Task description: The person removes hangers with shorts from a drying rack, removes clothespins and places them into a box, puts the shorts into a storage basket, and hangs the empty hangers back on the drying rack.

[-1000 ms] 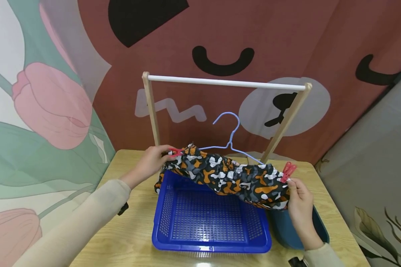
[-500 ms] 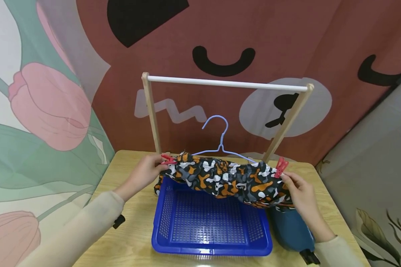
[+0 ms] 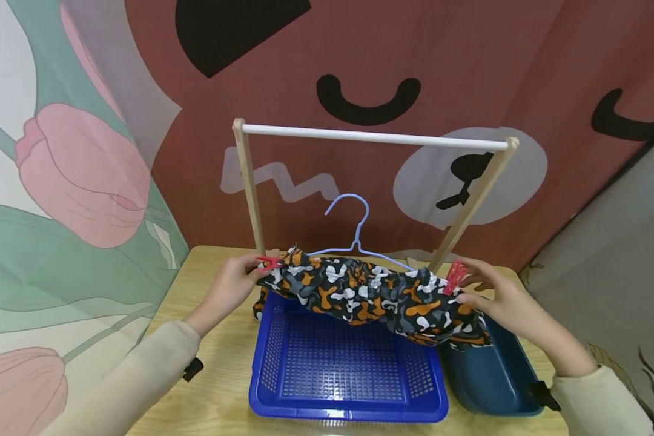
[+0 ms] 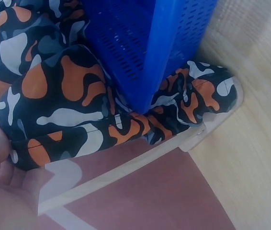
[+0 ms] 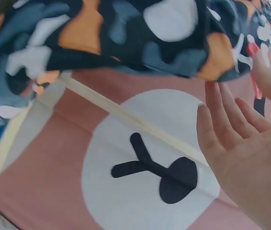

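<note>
Camouflage-print pants (image 3: pixel 354 290) in black, orange, grey and white hang by the waistband from a light-blue hanger (image 3: pixel 358 236), draped over the far side of a blue basket. Red clothespins sit at both ends: the left clothespin (image 3: pixel 269 263) and the right clothespin (image 3: pixel 455 277). My left hand (image 3: pixel 231 284) pinches the waistband's left end beside its clothespin; fingers curl at the fabric edge in the left wrist view. My right hand (image 3: pixel 504 300) is at the other end, thumb near the clothespin, its fingers (image 5: pixel 221 115) spread and fairly straight at the fabric's edge.
A wooden rack with a white bar (image 3: pixel 370 134) stands behind the hanger. The blue perforated basket (image 3: pixel 349 414) is in front, and a dark teal bin (image 3: pixel 490 378) stands to its right on the wooden table (image 3: pixel 207 363). A printed cloth (image 3: pixel 360 54) hangs behind.
Hanger and pants have shifted left and slightly down with my left hand. My right hand has loosened from the waistband corner and its fingers have spread around the right clothespin.
</note>
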A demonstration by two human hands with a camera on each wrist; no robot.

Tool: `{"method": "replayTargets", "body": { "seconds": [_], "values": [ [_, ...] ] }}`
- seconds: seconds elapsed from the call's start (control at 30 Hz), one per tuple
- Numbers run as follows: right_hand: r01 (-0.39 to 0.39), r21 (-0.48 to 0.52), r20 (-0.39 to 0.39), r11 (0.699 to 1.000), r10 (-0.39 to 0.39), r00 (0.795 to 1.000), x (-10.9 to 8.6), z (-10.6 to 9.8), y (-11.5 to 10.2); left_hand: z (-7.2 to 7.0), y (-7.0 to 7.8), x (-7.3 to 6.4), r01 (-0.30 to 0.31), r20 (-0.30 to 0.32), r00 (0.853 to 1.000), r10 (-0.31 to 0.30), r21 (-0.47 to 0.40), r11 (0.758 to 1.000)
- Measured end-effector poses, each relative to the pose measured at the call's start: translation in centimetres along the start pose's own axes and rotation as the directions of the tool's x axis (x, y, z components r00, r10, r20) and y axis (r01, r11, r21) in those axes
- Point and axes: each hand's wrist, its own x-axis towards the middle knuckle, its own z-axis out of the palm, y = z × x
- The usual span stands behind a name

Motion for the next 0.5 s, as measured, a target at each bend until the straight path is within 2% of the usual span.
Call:
{"method": "replayTargets", "body": {
  "seconds": [0.13, 0.23, 0.5],
  "values": [
    [-0.064, 0.018, 0.088, 0.998, 0.062, 0.994, 1.0, -1.0, -1.0, 0.0, -0.1, -0.1, 0.006, -0.004, 1.000, -0.006, 0.000, 1.000],
    [-0.081, -0.007, 0.094, 0.997, 0.082, 0.992, 1.6, -1.2, -1.9, 0.1, -0.3, -0.2, 0.000, -0.004, 1.000, 0.000, 0.010, 1.000],
    [-0.067, -0.045, -0.039, 0.997, 0.065, 0.997, 2.0, -0.7, -3.0, 0.2, -0.8, -0.8, -0.054, 0.014, 0.998, 0.053, 0.070, 0.996]
  ]
}}
